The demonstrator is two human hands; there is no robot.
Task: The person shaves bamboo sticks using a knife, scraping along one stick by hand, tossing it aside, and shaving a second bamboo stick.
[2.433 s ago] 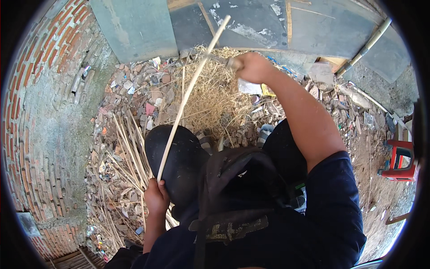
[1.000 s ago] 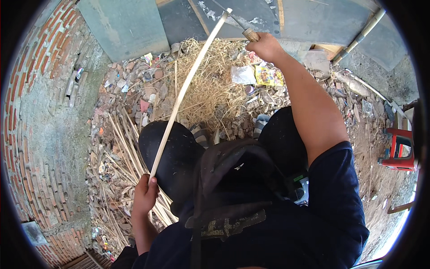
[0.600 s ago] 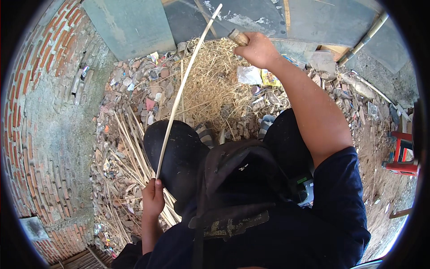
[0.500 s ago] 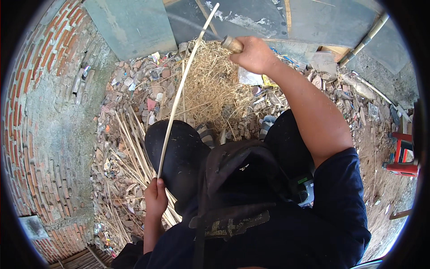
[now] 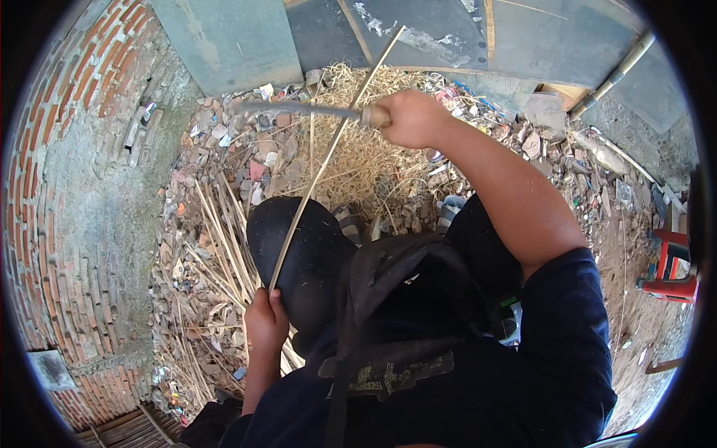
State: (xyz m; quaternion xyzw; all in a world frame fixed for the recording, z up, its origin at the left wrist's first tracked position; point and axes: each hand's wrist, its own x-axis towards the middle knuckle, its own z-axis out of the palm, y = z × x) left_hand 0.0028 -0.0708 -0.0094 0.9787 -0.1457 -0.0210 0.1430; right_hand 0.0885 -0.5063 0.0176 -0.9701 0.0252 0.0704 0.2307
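Observation:
My left hand (image 5: 267, 316) is closed round the lower end of a long, pale bamboo strip (image 5: 304, 200). Past my left knee, the strip slants up and away to the right. My right hand (image 5: 415, 119) grips the wooden handle of a long knife (image 5: 376, 116), its arm stretched forward. The thin grey blade points left and crosses the strip near its upper part; motion blurs it. Whether the edge touches the strip I cannot tell. Curly pale shavings (image 5: 366, 160) lie heaped on the ground beneath the knife.
More bamboo strips (image 5: 224, 239) lie in a bundle beside my left knee. Rubble and litter (image 5: 254, 142) cover the ground. A brick wall (image 5: 89, 209) stands at left, grey panels (image 5: 418, 37) at the far side. A red stool (image 5: 670, 269) sits at right.
The knife has come down and nearer, its blade now lying across the strip. The strip's far end has swung right and lower, and my left hand has turned slightly.

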